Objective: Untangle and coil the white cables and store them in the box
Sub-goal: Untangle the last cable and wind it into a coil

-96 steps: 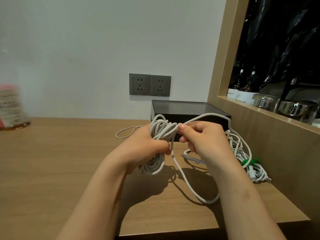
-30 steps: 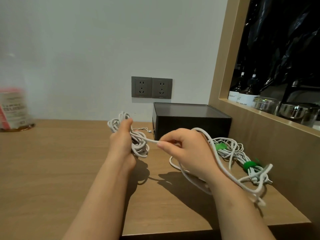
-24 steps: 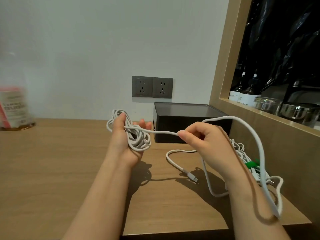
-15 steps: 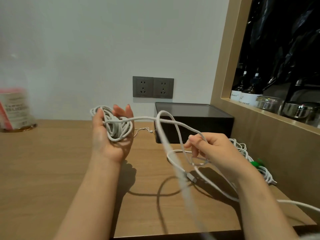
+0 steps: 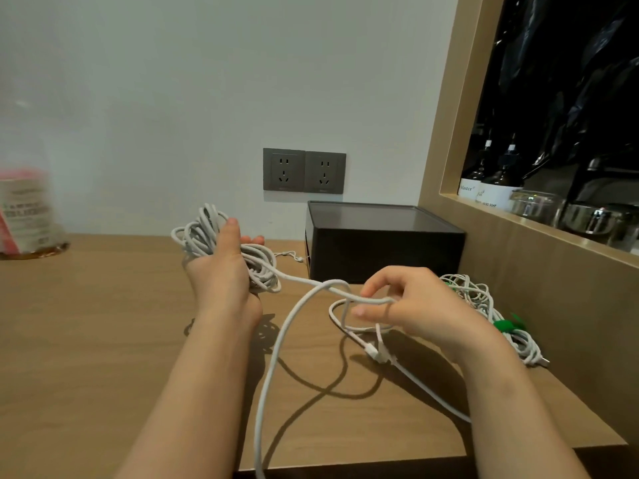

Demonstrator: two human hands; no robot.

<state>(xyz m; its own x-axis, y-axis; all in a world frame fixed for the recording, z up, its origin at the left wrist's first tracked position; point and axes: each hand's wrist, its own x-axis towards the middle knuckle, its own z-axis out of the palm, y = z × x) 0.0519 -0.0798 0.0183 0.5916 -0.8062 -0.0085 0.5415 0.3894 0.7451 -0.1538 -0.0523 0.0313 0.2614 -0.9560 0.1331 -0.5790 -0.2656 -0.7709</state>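
Left hand (image 5: 221, 271), centre of the frame: raised above the desk (image 5: 103, 340), back toward the camera, fingers and thumb curled round a white cable coil (image 5: 202, 233), which is gripped in the palm.

Right hand (image 5: 415, 305), right of centre: a loose strand (image 5: 276, 357) from the same coil is held lightly between thumb and curled fingers.

From the coil the strand is led across to the right hand. A long loop is hung down past the desk's front edge at the bottom of the frame, and a further length is trailed over the desk toward the lower right.

White connector (image 5: 371, 350): seen on the desk just below the right hand.

Black box (image 5: 383, 250), with a flat greyish top: set against the wall behind the hands.

Second cable bundle (image 5: 477, 299), bound with green ties (image 5: 503, 324): laid on the desk right of the box, beside the wooden side panel.

Twin wall sockets (image 5: 304, 171): mounted above the box.

Blurred container (image 5: 24, 212): stood at the far left.
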